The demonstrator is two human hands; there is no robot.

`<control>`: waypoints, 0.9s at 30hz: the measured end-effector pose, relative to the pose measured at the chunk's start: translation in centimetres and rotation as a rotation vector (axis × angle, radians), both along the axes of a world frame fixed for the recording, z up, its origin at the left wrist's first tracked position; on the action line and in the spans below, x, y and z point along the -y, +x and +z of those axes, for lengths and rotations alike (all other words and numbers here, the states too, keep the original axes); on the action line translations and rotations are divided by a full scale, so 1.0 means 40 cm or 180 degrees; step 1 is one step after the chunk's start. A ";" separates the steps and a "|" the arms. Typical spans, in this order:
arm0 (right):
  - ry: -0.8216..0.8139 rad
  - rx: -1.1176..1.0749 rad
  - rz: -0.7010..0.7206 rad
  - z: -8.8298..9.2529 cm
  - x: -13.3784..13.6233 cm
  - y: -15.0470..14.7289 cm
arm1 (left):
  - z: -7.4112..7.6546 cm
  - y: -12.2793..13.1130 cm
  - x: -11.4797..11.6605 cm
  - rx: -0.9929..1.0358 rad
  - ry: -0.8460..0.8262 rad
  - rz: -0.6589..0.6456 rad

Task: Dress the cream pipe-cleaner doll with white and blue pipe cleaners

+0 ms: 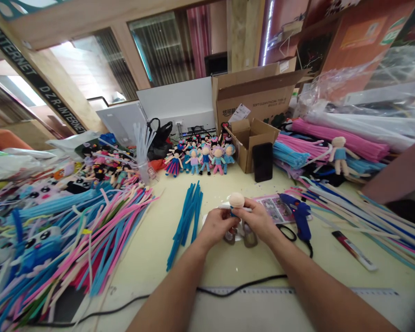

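Observation:
Near the middle of the table, a small pipe-cleaner doll (237, 199) is held up between my two hands. It has a round cream head, and a bit of blue shows beneath it. My left hand (218, 227) pinches it from the left, and my right hand (257, 218) grips it from the right; fingers hide most of the body. Below the hands lie scissors (250, 239), with their grey handle loops showing. To the left is a loose bunch of blue pipe cleaners (186, 219). A blue glue gun (299, 216) rests to the right of my right hand.
Finished dolls (205, 159) stand at the back before a small cardboard box (251, 140) and a black phone (263, 162). Mixed pipe cleaners (114, 235) heap the left side; more (359, 212) lie right. A black cable (235, 291) crosses the front near a ruler (376, 292).

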State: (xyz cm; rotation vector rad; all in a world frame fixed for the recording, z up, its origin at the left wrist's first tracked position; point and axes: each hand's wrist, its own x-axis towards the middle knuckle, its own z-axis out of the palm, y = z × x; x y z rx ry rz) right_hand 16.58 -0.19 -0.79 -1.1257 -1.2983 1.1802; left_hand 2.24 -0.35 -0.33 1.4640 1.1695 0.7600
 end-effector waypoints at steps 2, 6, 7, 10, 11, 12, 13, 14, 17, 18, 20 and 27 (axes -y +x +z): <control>-0.0117 -0.0159 0.0086 -0.001 0.001 -0.001 | 0.003 -0.002 -0.001 0.0065 0.0018 0.0018; -0.0191 -0.0509 0.0256 0.001 -0.001 0.001 | 0.012 -0.006 -0.007 0.0253 -0.0024 0.0146; -0.0185 -0.0526 0.0196 0.001 -0.003 0.003 | 0.013 -0.007 -0.009 0.0315 -0.0043 0.0193; -0.0041 -0.0382 -0.0282 -0.002 -0.013 0.017 | 0.013 -0.012 -0.018 0.0506 -0.0065 0.0351; 0.0048 -0.0293 -0.0444 -0.004 -0.017 0.024 | 0.012 -0.015 -0.022 0.0563 -0.0067 0.0423; 0.0141 -0.0215 -0.0557 -0.007 -0.020 0.031 | 0.010 -0.017 -0.025 0.0621 -0.0072 0.0500; 0.0229 -0.0142 -0.0625 -0.010 -0.022 0.038 | 0.007 -0.020 -0.029 0.0679 -0.0083 0.0569; 0.0310 -0.0058 -0.0662 -0.012 -0.023 0.042 | 0.004 -0.023 -0.032 0.0731 -0.0089 0.0617; 0.0364 0.0193 -0.0652 -0.009 -0.018 0.041 | -0.002 -0.029 -0.039 0.0833 -0.0109 0.0634; 0.0299 0.0260 -0.0582 -0.003 -0.014 0.036 | -0.003 -0.030 -0.039 0.0837 -0.0109 0.0625; 0.0093 0.0288 -0.0314 0.013 -0.004 0.022 | -0.003 -0.032 -0.039 0.0837 -0.0100 0.0634; 0.0040 0.0704 0.0409 0.060 0.079 0.034 | -0.011 -0.034 -0.039 0.0975 -0.0021 0.0599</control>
